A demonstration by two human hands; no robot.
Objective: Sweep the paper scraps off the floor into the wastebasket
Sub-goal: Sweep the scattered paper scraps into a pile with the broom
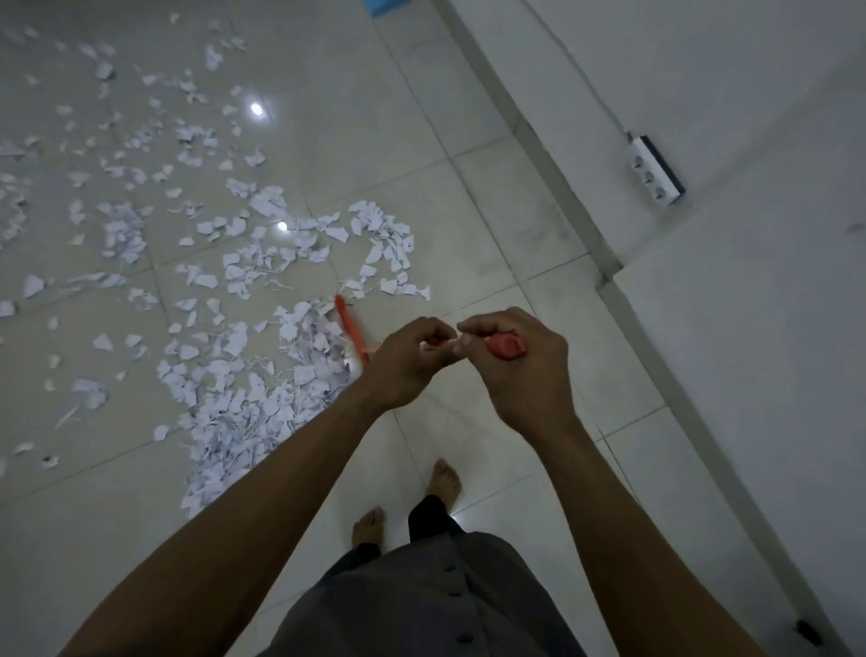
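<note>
Both hands, left [412,363] and right [515,361], clench the orange broom handle [349,328] beside paper scraps [243,375].

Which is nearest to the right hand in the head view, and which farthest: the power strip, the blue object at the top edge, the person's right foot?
From the right hand:
1. Right foot, below it on the floor.
2. Power strip, up and to the right, on the wall.
3. Blue object, far up at the top edge.
</note>
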